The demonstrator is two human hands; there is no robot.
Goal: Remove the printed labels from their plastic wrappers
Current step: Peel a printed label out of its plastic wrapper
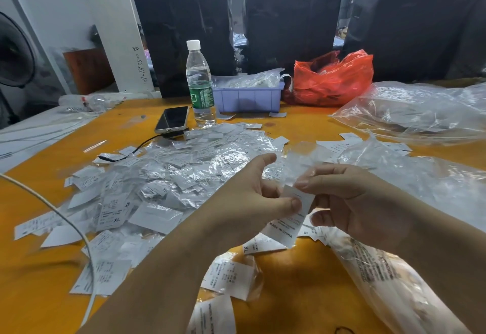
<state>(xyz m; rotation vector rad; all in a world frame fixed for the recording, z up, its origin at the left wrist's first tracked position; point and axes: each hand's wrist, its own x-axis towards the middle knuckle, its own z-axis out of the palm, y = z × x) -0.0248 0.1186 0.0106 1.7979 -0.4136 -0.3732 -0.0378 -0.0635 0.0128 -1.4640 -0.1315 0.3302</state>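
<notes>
Hands pulling a printed label from its clear wrapper above the orange table.

Left hand pinches the label; right hand pinches the wrapper at its top. Beyond lie a heap of labels, phone, water bottle, purple bin, red bag.

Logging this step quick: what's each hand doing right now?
Left hand: pinches the white printed label.
Right hand: pinches the clear plastic wrapper at the label's top.
</notes>
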